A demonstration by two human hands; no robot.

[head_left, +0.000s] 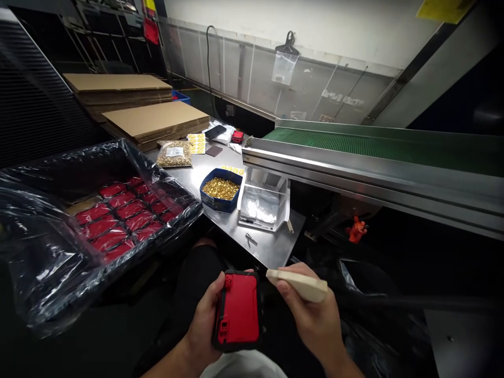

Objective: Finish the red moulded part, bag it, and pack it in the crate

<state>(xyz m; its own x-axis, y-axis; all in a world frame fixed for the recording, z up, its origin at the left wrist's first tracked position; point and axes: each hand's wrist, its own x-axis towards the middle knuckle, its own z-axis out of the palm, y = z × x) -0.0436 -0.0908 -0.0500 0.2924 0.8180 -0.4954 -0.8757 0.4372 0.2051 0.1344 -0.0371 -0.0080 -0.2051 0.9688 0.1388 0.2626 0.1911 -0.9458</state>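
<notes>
My left hand [202, 328] grips a red rectangular case with a black rim [241, 310], its flat red face turned up toward me. To its right, my right hand [315, 320] is closed around a pale, flat block with a tapered end [301, 283]. The block's tip points at the case, with a small gap between them. Below the case shows the rim of a white round container [244, 362]. On the metal table [271, 252] ahead lie a small metal tool [251, 239], a blue bin of small gold-coloured pieces [221, 190] and a clear-fronted white bin [263, 202].
At left, a box lined with black plastic [157, 220] holds several red packed items [126, 210]. Behind stand cardboard stacks [157, 121], a bag of gold-coloured pieces [174, 153] and a phone [216, 132]. A green conveyor [354, 147] runs along the right.
</notes>
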